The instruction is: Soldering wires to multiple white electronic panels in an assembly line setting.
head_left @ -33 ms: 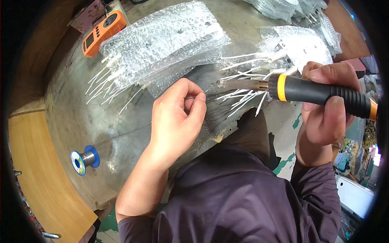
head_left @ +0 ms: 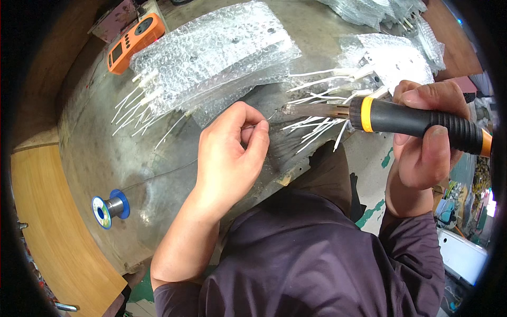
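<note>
My left hand [head_left: 232,153] pinches a thin solder wire [head_left: 158,174] between thumb and forefinger; the wire trails back to a blue spool [head_left: 108,207] on the grey metal table [head_left: 95,142]. My right hand [head_left: 422,158] grips a soldering iron [head_left: 412,121] by its black handle with a yellow ring. The iron's metal tip [head_left: 298,110] points left, a short way from my left fingertips. Under the tip lies a fan of white wire leads [head_left: 317,129].
A stack of bubble-wrapped packs [head_left: 216,58] with white leads sticking out lies behind my left hand. More wrapped packs [head_left: 396,58] sit at the back right. An orange handheld meter [head_left: 134,42] lies at the far left. A wooden surface [head_left: 47,227] borders the table's left side.
</note>
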A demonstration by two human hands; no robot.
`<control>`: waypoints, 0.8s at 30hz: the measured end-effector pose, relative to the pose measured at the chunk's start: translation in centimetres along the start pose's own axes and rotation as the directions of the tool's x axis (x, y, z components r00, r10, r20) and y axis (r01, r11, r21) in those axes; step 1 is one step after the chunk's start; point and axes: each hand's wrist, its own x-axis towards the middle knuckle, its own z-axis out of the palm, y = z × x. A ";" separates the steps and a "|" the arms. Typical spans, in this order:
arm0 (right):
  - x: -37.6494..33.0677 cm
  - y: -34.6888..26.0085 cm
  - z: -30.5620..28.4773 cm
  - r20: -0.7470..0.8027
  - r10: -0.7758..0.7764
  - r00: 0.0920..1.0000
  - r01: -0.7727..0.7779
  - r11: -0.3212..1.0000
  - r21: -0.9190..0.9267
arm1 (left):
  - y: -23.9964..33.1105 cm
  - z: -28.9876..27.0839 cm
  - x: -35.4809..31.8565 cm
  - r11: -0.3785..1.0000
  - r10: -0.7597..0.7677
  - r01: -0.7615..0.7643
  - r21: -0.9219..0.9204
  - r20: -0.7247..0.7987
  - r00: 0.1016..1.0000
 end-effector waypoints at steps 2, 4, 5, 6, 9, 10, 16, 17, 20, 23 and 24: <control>-0.1 -0.3 0.0 0.003 0.045 0.999 -0.045 0.999 0.013 | 0.1 0.1 0.1 1.000 0.008 -0.008 0.018 0.003 1.000; 0.0 -0.3 0.0 0.020 0.065 0.998 -0.065 0.998 0.022 | 0.2 0.1 0.1 1.000 -0.008 0.008 0.030 0.008 1.000; 0.0 -0.3 0.0 0.020 0.065 0.998 -0.065 0.998 0.023 | 0.1 0.1 0.1 1.000 -0.009 0.009 0.030 0.007 1.000; 0.0 -0.1 0.0 0.027 0.050 0.998 -0.051 0.999 0.019 | 0.0 0.1 0.0 1.000 -0.003 0.003 0.028 0.000 1.000; -0.1 0.0 0.0 0.010 0.036 0.999 -0.036 0.999 0.006 | 0.6 -0.1 0.1 0.998 -0.015 0.015 0.053 0.000 1.000; -0.1 0.0 0.0 -0.013 0.034 0.999 -0.034 0.999 -0.001 | 0.7 -0.1 0.1 0.996 -0.032 0.032 0.082 0.002 0.999; -0.1 0.5 -0.6 -0.047 -0.041 0.998 0.041 0.999 0.002 | -0.1 -0.4 0.3 0.986 0.130 -0.116 0.119 -0.114 0.985; -0.1 0.3 -0.7 -0.047 -0.042 0.998 0.042 0.999 0.004 | -0.7 -0.4 0.4 0.982 0.173 -0.161 0.097 -0.127 0.977; 0.0 -0.3 -1.2 0.008 0.036 0.999 -0.036 0.999 0.016 | 0.1 -1.0 0.1 0.998 0.034 -0.029 0.055 -0.088 0.996; 0.0 -0.6 -2.5 0.009 0.059 0.998 -0.060 0.992 0.112 | 0.3 -0.5 -0.2 0.979 0.194 -0.199 -0.031 -0.126 0.973; 0.3 -0.8 -3.2 -0.002 0.046 0.999 -0.046 0.996 0.081 | 0.5 -0.3 -0.3 0.978 0.198 -0.204 -0.037 -0.120 0.973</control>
